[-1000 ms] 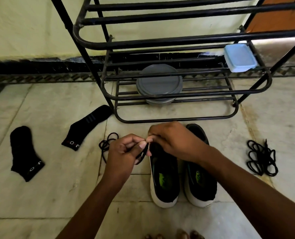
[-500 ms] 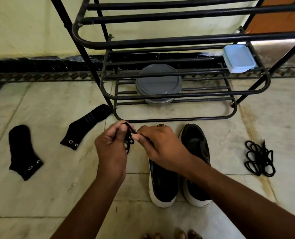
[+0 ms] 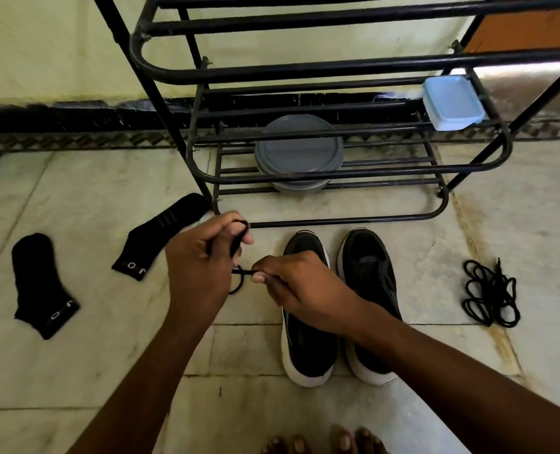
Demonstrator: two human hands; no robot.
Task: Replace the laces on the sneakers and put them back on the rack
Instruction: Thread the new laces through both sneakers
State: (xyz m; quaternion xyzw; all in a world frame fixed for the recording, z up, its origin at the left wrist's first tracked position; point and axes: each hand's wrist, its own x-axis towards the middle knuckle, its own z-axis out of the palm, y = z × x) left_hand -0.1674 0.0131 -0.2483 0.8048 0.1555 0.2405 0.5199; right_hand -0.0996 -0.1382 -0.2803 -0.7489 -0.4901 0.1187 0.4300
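Observation:
Two black sneakers with white soles stand side by side on the floor before the rack, the left sneaker (image 3: 306, 342) and the right sneaker (image 3: 368, 283). My left hand (image 3: 200, 270) grips a bunched black lace (image 3: 239, 239) wound round its fingers, left of the shoes. My right hand (image 3: 291, 286) pinches the same lace between thumb and finger, above the left sneaker's front. A second black lace (image 3: 490, 294) lies coiled on the floor at the right. The black metal rack (image 3: 337, 68) stands just beyond the shoes.
Two black socks lie on the floor at the left, one sock (image 3: 39, 286) further out and the other sock (image 3: 160, 235) near the rack's leg. A grey round lid (image 3: 298, 152) and a pale blue box (image 3: 452, 103) sit on the rack. Toes (image 3: 324, 442) show at the bottom edge.
Both hands moved left, off the left sneaker, taking the lace with them. The lace that trailed on the floor is now gathered in my left hand.

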